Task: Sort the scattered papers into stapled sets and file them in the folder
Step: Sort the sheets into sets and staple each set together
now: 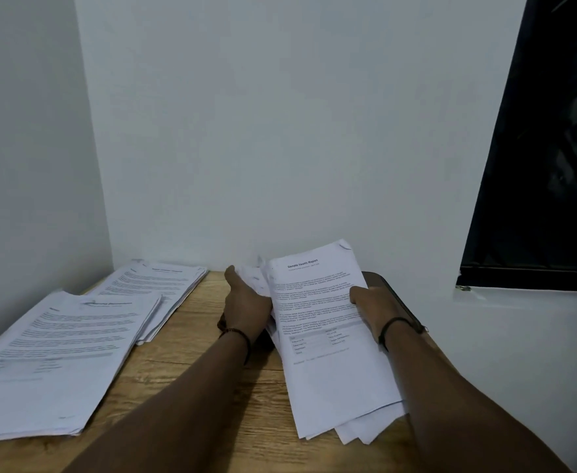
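Note:
A thick stack of white printed papers, topped by a sheet headed "Sample Health Report", is raised above the right side of the wooden table. My left hand grips the stack's left edge. My right hand grips its right edge, thumb on the top sheet. Two more paper piles lie on the table's left: a large near pile and a far pile by the wall. A dark flat thing, maybe the folder, shows under my right wrist, mostly hidden.
White walls close the table at the back and left. A white ledge runs along the right side below a dark window. Bare wood shows between the left piles and the stack I hold.

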